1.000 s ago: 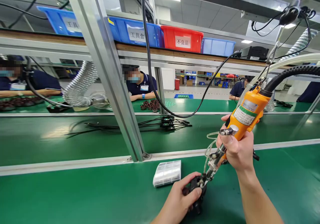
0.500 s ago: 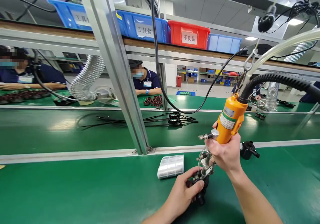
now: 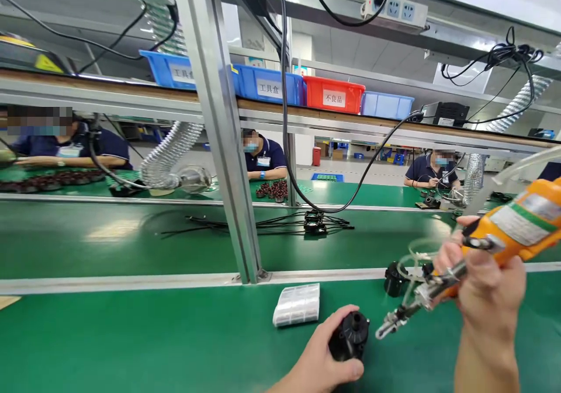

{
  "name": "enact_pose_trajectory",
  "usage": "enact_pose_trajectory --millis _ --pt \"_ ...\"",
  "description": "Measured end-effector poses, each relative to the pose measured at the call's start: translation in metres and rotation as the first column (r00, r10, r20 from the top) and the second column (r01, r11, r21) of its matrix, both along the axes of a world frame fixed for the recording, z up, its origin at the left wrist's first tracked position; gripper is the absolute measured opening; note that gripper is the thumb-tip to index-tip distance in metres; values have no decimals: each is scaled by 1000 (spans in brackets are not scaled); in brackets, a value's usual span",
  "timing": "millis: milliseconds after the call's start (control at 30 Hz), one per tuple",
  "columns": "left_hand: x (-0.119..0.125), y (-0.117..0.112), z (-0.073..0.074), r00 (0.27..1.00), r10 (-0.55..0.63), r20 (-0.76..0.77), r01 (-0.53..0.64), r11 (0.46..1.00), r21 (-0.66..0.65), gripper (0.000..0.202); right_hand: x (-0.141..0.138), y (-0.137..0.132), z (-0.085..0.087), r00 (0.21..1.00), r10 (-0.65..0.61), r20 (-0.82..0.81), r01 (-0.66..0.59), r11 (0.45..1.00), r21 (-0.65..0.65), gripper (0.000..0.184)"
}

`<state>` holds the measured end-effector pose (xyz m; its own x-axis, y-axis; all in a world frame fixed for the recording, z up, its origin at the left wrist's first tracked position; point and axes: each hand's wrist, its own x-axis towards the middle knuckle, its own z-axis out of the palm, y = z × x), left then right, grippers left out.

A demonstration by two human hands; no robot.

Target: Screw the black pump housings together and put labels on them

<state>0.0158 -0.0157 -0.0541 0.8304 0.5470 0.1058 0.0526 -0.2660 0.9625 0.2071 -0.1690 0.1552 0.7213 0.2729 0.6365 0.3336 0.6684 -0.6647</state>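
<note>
My left hand (image 3: 322, 355) is closed around a round black plastic housing (image 3: 350, 333) with a short spout on top, low over the green bench. In my right hand (image 3: 488, 282) is an orange electric screwdriver (image 3: 521, 223), tilted so that its metal tip (image 3: 388, 326) points down and left. That tip is just right of the housing and apart from it. Behind the tool, a second black housing (image 3: 394, 280) stands on the bench, partly covered by clear tubing (image 3: 414, 258).
A silvery sheet of labels (image 3: 298, 304) lies left of my hands. Beyond the bench's white edge are black cables (image 3: 263, 223). A metal post (image 3: 219, 124) rises at centre. Blue bins (image 3: 268, 83) and a red bin (image 3: 333, 94) sit on the shelf. Co-workers (image 3: 267, 156) sit across.
My right hand has pulled the screwdriver off the housing, moving it right and tilting it over. My left hand still holds the housing, which now shows more fully. The view has shifted.
</note>
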Motion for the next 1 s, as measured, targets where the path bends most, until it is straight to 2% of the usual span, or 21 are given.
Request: enact_pose_trajectory --millis 100,233,333,433,700,833,933,1000 --pt "10 -5 5 999 -33 5 33 997 -70 94 -5 -12 4 987 150 -59 -146 987 62 55" --pt "18 -9 8 995 -60 77 69 990 -123 90 -26 15 -4 961 267 -73 -259 960 111 55" --pt "20 -11 12 988 -98 118 115 982 -151 86 -38 42 -12 964 260 -49 -258 965 43 57" --pt "19 -12 19 979 -119 165 142 980 -140 89 -43 56 -18 969 245 -13 -245 969 -20 56" --pt "19 -12 29 955 -147 256 175 980 -91 88 -51 59 -15 968 252 16 -250 965 -84 50" --pt "21 -17 34 970 -96 223 123 986 -111 82 -63 65 -16 970 234 71 -222 965 -142 44" --pt "22 -24 43 985 -34 167 61 986 -155 80 -72 71 -22 956 281 78 -262 945 -197 46" --pt "22 -27 49 984 -30 175 59 984 -166 80 -75 74 -26 948 314 52 -299 933 -201 48"
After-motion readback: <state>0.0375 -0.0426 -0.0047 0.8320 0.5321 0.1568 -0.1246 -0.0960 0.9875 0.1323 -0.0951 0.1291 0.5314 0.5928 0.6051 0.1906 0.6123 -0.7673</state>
